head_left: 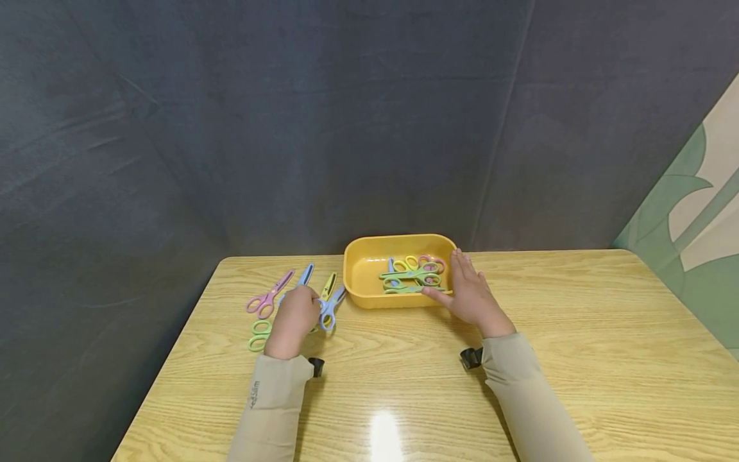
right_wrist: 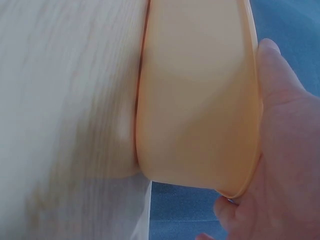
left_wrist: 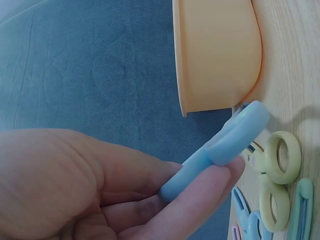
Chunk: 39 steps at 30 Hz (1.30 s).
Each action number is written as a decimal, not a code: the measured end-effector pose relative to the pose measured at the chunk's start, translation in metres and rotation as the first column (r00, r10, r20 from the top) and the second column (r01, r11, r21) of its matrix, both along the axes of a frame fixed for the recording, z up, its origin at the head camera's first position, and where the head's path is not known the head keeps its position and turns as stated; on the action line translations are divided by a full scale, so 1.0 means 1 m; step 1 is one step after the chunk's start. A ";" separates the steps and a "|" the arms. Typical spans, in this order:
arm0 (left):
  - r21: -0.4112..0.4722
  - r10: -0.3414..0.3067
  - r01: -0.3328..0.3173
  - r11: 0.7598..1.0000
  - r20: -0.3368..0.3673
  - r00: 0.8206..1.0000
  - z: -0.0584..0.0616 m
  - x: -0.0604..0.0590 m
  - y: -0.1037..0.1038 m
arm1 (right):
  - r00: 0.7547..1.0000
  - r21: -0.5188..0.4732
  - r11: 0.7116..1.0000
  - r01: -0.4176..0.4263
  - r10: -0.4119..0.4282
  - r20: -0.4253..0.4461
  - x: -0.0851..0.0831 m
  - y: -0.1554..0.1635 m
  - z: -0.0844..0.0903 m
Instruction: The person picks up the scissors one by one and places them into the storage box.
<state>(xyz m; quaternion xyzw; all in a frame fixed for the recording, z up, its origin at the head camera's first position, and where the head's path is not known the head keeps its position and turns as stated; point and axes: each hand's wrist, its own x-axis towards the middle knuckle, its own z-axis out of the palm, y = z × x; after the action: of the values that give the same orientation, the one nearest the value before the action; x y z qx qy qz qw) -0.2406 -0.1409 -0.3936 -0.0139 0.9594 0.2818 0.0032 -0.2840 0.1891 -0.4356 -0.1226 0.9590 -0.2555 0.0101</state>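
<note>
And here's your right hand [right_wrist: 290, 140], thumb [right_wrist: 277, 75] against the rim [right_wrist: 252, 30] of the orange tray [right_wrist: 200, 100] on the wood-grain tabletop [right_wrist: 65, 75]!

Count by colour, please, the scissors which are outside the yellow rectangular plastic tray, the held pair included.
Blue plastic-handled scissors: 2
Yellow plastic-handled scissors: 1
Green plastic-handled scissors: 1
Pink plastic-handled scissors: 1
Total: 5

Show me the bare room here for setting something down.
Free: the wood-grain table right of the right hand, and between the sleeves, in front of the yellow bin; inside the bin, its left end.
Crowded: left of the bin, where loose scissors lie around the left hand, and the bin's right half, holding piled scissors.
</note>
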 end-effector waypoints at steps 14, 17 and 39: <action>-0.018 0.011 -0.012 1.000 -0.074 0.997 -0.002 -0.004 -0.007 | 1.000 0.011 1.000 -0.009 0.009 -0.002 0.000 0.001 -0.001; -0.005 0.011 -0.011 1.000 -0.097 0.995 -0.003 -0.005 -0.007 | 1.000 0.011 1.000 -0.013 0.013 -0.007 0.000 0.001 -0.002; 0.103 0.140 -0.109 0.989 -0.371 0.918 -0.004 -0.008 -0.001 | 1.000 0.002 1.000 -0.019 0.019 -0.022 -0.002 0.000 -0.003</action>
<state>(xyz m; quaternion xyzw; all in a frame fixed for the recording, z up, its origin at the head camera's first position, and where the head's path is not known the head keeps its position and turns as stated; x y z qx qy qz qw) -0.2488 -0.1421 -0.3974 -0.0205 0.9271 0.3172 -0.1988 -0.2862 0.1895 -0.4383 -0.1344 0.9581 -0.2529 0.0021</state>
